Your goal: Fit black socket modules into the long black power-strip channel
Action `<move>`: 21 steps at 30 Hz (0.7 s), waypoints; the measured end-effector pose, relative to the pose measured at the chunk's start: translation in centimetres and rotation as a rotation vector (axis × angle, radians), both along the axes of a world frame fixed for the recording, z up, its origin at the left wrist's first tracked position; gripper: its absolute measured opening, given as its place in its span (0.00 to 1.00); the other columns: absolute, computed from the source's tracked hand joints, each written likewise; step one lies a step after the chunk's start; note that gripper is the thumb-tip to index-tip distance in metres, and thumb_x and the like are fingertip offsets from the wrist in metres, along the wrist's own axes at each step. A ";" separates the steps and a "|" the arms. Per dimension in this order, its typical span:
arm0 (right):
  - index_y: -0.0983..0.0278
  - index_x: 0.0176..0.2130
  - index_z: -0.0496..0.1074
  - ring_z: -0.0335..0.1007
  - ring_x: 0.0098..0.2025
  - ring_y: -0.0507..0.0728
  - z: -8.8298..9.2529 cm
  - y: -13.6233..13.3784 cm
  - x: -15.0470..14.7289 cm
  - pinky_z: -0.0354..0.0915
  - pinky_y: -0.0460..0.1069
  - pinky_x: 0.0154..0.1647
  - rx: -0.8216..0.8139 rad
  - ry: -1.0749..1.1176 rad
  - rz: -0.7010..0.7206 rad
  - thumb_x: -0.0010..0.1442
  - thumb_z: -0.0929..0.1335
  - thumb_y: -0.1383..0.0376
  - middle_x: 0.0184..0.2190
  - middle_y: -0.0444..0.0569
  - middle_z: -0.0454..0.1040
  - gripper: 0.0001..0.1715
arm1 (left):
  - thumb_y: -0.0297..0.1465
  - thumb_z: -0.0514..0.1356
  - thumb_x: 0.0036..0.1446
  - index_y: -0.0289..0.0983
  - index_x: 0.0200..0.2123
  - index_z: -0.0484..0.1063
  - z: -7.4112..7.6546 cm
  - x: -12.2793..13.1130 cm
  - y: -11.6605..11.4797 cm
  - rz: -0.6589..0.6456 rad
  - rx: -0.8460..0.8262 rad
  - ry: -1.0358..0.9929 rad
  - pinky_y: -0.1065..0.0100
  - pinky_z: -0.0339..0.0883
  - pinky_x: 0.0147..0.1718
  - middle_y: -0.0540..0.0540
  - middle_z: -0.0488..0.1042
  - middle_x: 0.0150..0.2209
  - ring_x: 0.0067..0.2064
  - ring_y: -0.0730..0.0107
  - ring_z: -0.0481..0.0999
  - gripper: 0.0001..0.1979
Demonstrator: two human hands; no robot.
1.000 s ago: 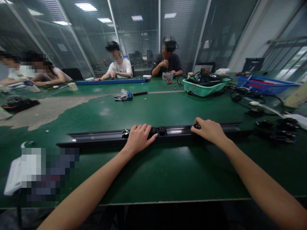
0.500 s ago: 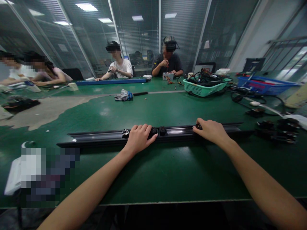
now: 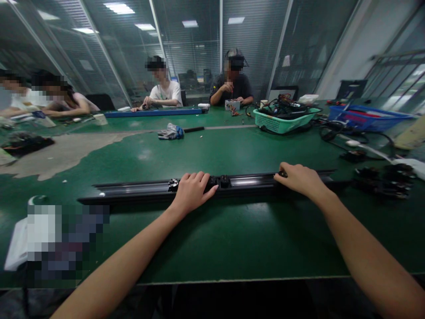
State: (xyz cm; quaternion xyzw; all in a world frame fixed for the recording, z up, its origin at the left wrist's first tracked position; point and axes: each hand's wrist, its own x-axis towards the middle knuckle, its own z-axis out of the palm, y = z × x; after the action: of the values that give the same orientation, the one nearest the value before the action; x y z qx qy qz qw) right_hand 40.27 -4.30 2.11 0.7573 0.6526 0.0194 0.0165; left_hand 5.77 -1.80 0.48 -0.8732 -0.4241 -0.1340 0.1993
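Note:
A long black channel-shaped rail (image 3: 133, 189) lies crosswise on the table before me. My left hand (image 3: 190, 193) is closed over its middle, fingers across the far edge and thumb to the right. Partly under that hand sits a black part with shiny metal (image 3: 173, 184). A small black block (image 3: 225, 180) stands in the channel just right of my left thumb. My right hand (image 3: 303, 178) is at the right part of the rail, its fingers closed on a small black block (image 3: 282, 174). Most of that block is hidden by the fingers.
Several black parts (image 3: 383, 181) are piled at the right. Farther back are a green basket (image 3: 279, 122) of cables and a blue basket (image 3: 372, 119). A crumpled glove (image 3: 171, 131) lies mid-table. Co-workers sit along the far side. A white object (image 3: 16, 243) lies at near left.
My right hand has slid a little to the right along the rail with the small black block. The left hand stays in place. A co-worker across the table has drawn their hands together.

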 end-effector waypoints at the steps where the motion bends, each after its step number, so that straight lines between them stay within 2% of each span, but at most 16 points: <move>1: 0.62 0.45 0.68 0.73 0.42 0.67 -0.1 0.1 0.3 0.60 0.53 0.34 -0.012 0.005 -0.015 0.62 0.56 0.47 0.41 0.58 0.75 0.26 | 0.48 0.44 0.67 0.35 0.45 0.69 0.0 0.0 0.0 0.000 0.001 0.000 0.59 0.60 0.42 0.41 0.75 0.41 0.41 0.58 0.74 0.24; 5: 0.62 0.47 0.66 0.72 0.42 0.67 -0.3 0.7 1.6 0.61 0.54 0.34 -0.066 0.038 -0.011 0.62 0.56 0.47 0.42 0.59 0.75 0.26 | 0.48 0.44 0.67 0.36 0.45 0.69 0.0 -0.1 -0.1 0.001 0.002 0.001 0.59 0.60 0.42 0.41 0.75 0.41 0.41 0.59 0.74 0.24; 12: 0.62 0.45 0.65 0.73 0.37 0.62 -0.5 1.3 3.3 0.63 0.52 0.35 -0.081 0.174 0.177 0.62 0.59 0.50 0.37 0.55 0.76 0.21 | 0.47 0.45 0.67 0.36 0.46 0.69 -0.1 -0.1 0.0 -0.006 0.013 -0.012 0.59 0.60 0.43 0.41 0.75 0.41 0.42 0.58 0.73 0.23; 16: 0.61 0.43 0.65 0.73 0.34 0.60 -2.3 0.1 3.6 0.63 0.51 0.35 0.089 0.284 0.188 0.63 0.59 0.47 0.34 0.52 0.76 0.22 | 0.47 0.45 0.66 0.36 0.45 0.69 0.0 -0.1 0.0 -0.006 0.014 -0.018 0.59 0.60 0.42 0.41 0.75 0.40 0.41 0.59 0.73 0.23; 18: 0.62 0.42 0.65 0.73 0.37 0.61 -3.4 -0.4 3.6 0.65 0.52 0.38 0.226 0.345 0.184 0.63 0.60 0.45 0.36 0.53 0.76 0.24 | 0.47 0.45 0.66 0.36 0.45 0.69 0.0 -0.1 -0.1 -0.008 0.011 -0.016 0.59 0.60 0.42 0.41 0.75 0.40 0.41 0.59 0.73 0.23; 21: 0.63 0.42 0.67 0.73 0.41 0.63 -4.7 -0.9 3.5 0.65 0.55 0.44 0.380 0.311 0.202 0.62 0.61 0.44 0.39 0.57 0.76 0.26 | 0.47 0.45 0.67 0.36 0.45 0.69 0.0 0.0 -0.1 0.000 0.005 -0.003 0.59 0.60 0.42 0.41 0.75 0.41 0.42 0.58 0.73 0.23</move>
State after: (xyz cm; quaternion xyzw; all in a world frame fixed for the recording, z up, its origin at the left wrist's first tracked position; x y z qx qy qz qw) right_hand 43.79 -5.17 -2.55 0.6716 0.7043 0.0266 -0.2285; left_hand 5.74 -1.88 0.52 -0.8724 -0.4242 -0.1365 0.2008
